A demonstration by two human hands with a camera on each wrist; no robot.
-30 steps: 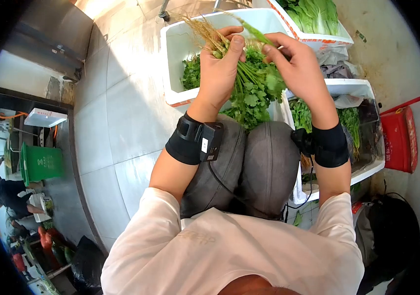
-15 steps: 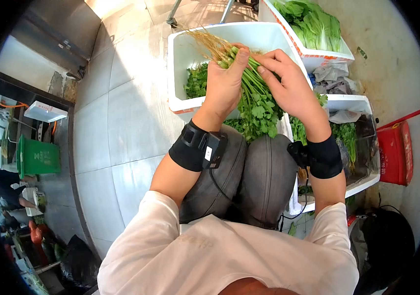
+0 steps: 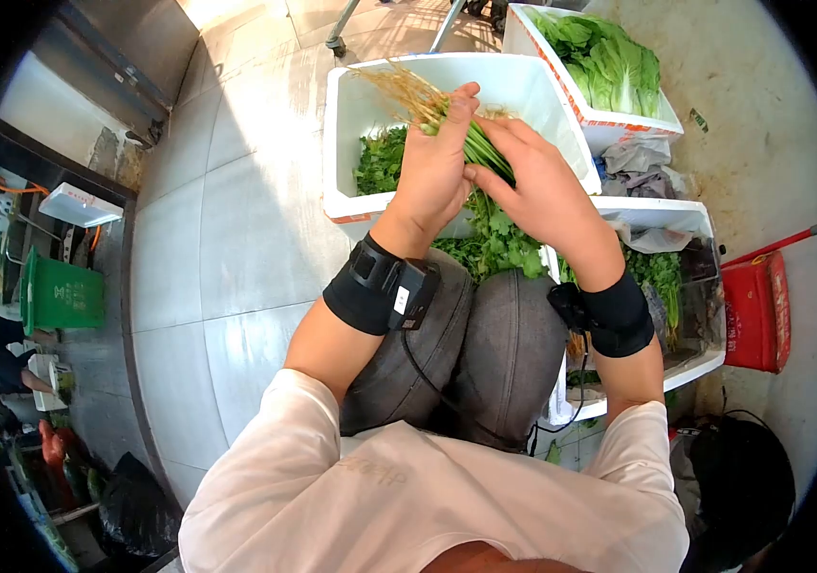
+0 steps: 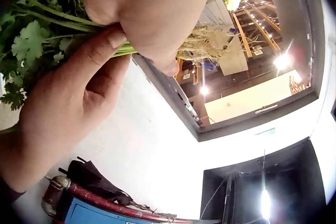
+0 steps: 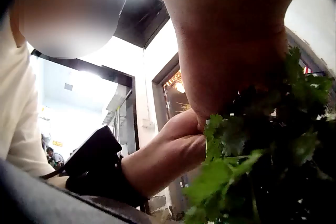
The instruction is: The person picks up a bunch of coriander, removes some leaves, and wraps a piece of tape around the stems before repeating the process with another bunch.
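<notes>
Left hand (image 3: 434,172) and right hand (image 3: 544,186) grip the herbs (image 3: 504,239); slackening could drop stems (the thin ones especially) into the box (image 3: 523,74).

Pale grey floor tiles (image 3: 256,220), partly sunlit, stained off-white wall (image 3: 757,124) along the right side, dark-framed opening (image 4: 199,134), glowing white tube lamp (image 4: 266,203).

Herb bunch (image 3: 487,153): leaves (image 3: 504,241) green, roots (image 3: 404,88) straw-yellow. Trousers (image 3: 509,334) grey, shirt (image 3: 466,487) white (faint tan lettering (image 3: 375,470)). Leafy-vegetable box (image 3: 614,137) white, orange-marked. Bin (image 3: 64,293) green; wristband (image 3: 359,286) black.
</notes>
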